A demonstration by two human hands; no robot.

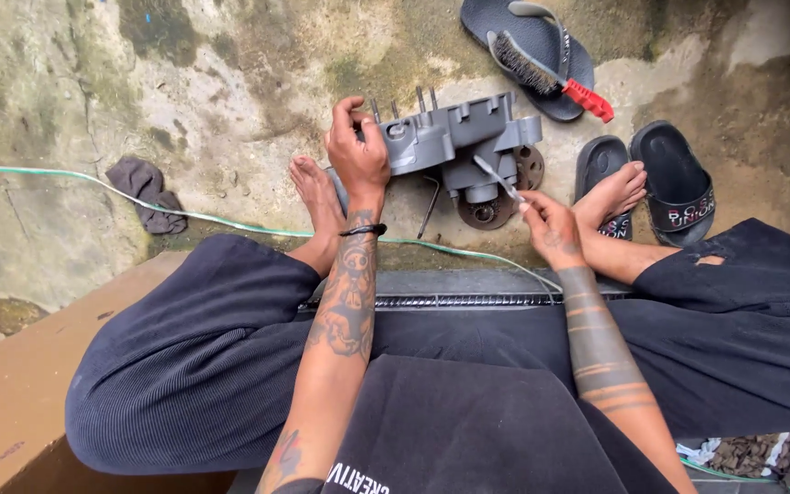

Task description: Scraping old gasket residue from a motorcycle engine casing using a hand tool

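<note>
The grey cast-metal engine casing (454, 137) sits on the ground between the person's bare feet, its long axis running left to right across the view, with four thin studs standing out of its upper left edge and pointing away from the person. The left hand (357, 151) is clamped over the casing's left end, fingers curled round it and thumb on top. The right hand (549, 222) pinches a thin silvery rod-like tool (497, 178) between thumb and fingertips, the tool slanting up and left so its tip meets the casing's lower right side.

Underfoot it's rough, stained concrete (230, 82), patchy with green and dark marks. A pale green hose (66, 176) snakes across from the left edge towards the right hand. A dark grey crumpled rag (144, 192) lies left of the left foot. Up top, a wire brush with a red handle (546, 73) rests on a dark flip-flop (514, 32), and a black slide sandal (678, 183) sits at the right.

Under the casing, a rusty round part (491, 210) shows only partly, and what it is stays unclear. The tool's tip is too fine to make out.
</note>
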